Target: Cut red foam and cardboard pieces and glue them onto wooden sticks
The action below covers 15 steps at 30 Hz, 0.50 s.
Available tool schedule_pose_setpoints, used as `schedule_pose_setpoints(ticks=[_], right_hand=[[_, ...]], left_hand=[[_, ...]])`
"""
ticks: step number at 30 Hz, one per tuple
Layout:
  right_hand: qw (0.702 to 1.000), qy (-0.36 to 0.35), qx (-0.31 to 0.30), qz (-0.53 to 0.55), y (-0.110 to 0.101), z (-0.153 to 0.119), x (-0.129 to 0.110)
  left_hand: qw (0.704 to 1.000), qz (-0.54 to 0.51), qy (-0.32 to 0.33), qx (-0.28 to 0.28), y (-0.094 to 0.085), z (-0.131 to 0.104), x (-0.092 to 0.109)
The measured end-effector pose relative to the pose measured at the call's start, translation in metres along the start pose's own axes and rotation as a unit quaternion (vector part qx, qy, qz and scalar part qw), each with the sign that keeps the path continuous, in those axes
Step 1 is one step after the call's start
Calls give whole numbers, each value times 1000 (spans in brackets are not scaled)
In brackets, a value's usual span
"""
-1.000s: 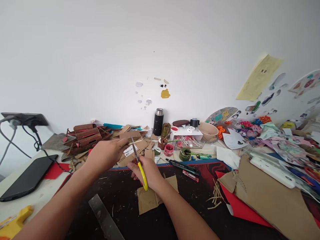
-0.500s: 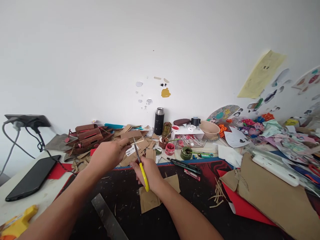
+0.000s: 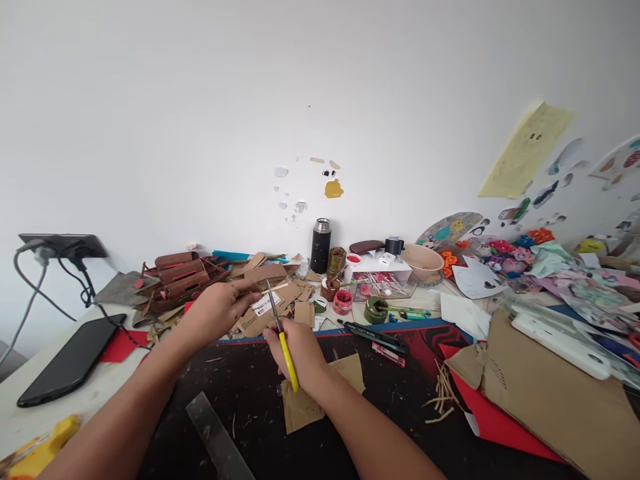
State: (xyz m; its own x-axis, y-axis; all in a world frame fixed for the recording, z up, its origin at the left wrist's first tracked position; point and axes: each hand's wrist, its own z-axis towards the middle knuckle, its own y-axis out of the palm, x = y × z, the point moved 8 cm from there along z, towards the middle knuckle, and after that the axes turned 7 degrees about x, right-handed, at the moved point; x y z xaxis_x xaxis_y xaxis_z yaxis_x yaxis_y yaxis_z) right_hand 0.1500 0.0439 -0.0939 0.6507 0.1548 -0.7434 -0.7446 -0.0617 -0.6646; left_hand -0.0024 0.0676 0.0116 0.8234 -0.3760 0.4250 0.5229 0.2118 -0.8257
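My left hand [image 3: 217,310] pinches a thin pale strip [image 3: 278,288], which points to the right. In my right hand [image 3: 304,353] is a pair of scissors [image 3: 287,359] with yellow handles. Their blades point up and away from me and meet the strip near its middle; whether they are cutting it I cannot tell. Below my right wrist lies a piece of brown cardboard [image 3: 300,410] on the dark mat [image 3: 260,380]. A metal ruler [image 3: 215,430] rests on the mat between my forearms.
Cardboard scraps [image 3: 267,273] and a brown model [image 3: 180,273] sit by the wall, near a black flask [image 3: 321,245] and paint jars [image 3: 343,302]. A utility knife [image 3: 377,337], cut strips [image 3: 443,393] and a large cardboard sheet [image 3: 555,393] lie right. A phone [image 3: 70,360] lies left.
The view has shifted slightly. More of the pale strip now shows to the right of my left fingers, across the scissor blades. Both hands keep their grips.
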Motion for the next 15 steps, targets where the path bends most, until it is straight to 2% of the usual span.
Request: schedule_pose_setpoints(ticks=[4,8,11,15], right_hand=[[1000,-7,7,12,-1,-2,0],[1000,-21,14,15,-3,-6,-2],[999,-48,8,8,-3,-8,-8],[997,-76,4,0,-3,-9,-12]], left_hand=[[999,26,0,-20,4,1,5],[999,35,-22,-14,6,3,-4],[998,28,-55,27,-3,6,-20],[990,0,-94,106,-24,6,-38]])
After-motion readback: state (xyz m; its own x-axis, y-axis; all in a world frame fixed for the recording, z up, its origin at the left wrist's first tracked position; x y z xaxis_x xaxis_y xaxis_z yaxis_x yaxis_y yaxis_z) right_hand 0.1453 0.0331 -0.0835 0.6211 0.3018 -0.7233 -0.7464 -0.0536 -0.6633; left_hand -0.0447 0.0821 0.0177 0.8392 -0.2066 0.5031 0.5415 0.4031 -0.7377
